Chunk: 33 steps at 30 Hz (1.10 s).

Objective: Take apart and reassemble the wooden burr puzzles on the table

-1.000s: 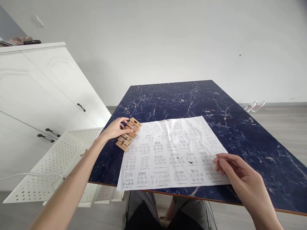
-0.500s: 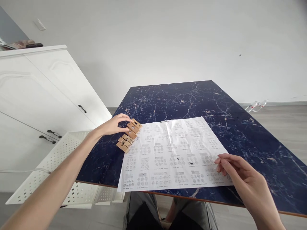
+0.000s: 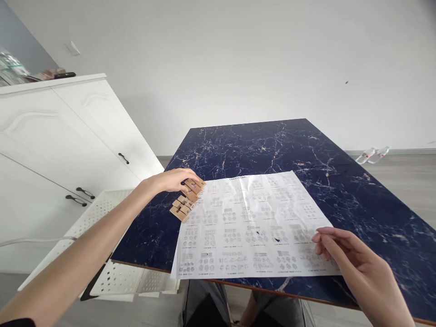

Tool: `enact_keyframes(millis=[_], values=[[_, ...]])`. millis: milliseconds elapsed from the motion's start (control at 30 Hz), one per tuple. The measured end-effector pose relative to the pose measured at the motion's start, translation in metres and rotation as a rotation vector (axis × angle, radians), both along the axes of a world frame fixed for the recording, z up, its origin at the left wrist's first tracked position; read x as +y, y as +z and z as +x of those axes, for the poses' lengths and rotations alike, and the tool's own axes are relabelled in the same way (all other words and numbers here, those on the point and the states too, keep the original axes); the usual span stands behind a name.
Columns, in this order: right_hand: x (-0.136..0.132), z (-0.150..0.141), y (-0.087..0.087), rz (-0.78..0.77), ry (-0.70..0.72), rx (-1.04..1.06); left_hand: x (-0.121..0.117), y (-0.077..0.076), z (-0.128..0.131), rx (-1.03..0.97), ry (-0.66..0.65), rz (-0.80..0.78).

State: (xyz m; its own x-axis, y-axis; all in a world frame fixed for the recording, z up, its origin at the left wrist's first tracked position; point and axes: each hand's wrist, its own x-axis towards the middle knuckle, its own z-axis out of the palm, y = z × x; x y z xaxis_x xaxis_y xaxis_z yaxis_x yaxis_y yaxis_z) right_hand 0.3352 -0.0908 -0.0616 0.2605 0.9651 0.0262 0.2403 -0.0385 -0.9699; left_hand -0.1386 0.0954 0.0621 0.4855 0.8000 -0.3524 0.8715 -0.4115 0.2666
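Note:
Several light-brown notched wooden blocks (image 3: 181,209), marked with dark characters, lie in a slanting row at the left edge of a printed paper sheet (image 3: 235,236). My left hand (image 3: 175,180) is over the upper end of this row. Its thumb and fingers close around an upper wooden block (image 3: 195,185), partly hiding it. My right hand (image 3: 361,265) hovers or rests at the sheet's lower right edge; contact is hard to judge. Its fingers are curled, the thumb tip against the index finger, and nothing shows between them. Creases and a few small dark holes mark the sheet.
The dark blue marbled table (image 3: 238,145) ends in front of my legs (image 3: 204,304). Left of it stand a white cabinet (image 3: 85,122) and a perforated white rack (image 3: 126,277). Clear plastic bottles (image 3: 373,155) are on the floor at the right, by the wall.
My left fingers have closed in around the upper wooden block, from being spread over it. My right hand keeps its curled shape. The whole view has shifted slightly.

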Motion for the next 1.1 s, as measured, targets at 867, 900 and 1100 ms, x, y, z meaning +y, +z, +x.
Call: enact_keyframes(millis=[867, 900, 1100], values=[[-0.009, -0.015, 0.016, -0.072, -0.065, 0.047, 0.017, -0.006, -0.003, 0.158, -0.076, -0.007], [-0.009, -0.015, 0.016, -0.073, -0.067, 0.045, 0.017, -0.005, -0.001, 0.153, -0.079, -0.010], [-0.009, -0.016, 0.018, -0.075, -0.079, 0.035, 0.015, -0.007, 0.015, 0.084, -0.084, -0.026]])
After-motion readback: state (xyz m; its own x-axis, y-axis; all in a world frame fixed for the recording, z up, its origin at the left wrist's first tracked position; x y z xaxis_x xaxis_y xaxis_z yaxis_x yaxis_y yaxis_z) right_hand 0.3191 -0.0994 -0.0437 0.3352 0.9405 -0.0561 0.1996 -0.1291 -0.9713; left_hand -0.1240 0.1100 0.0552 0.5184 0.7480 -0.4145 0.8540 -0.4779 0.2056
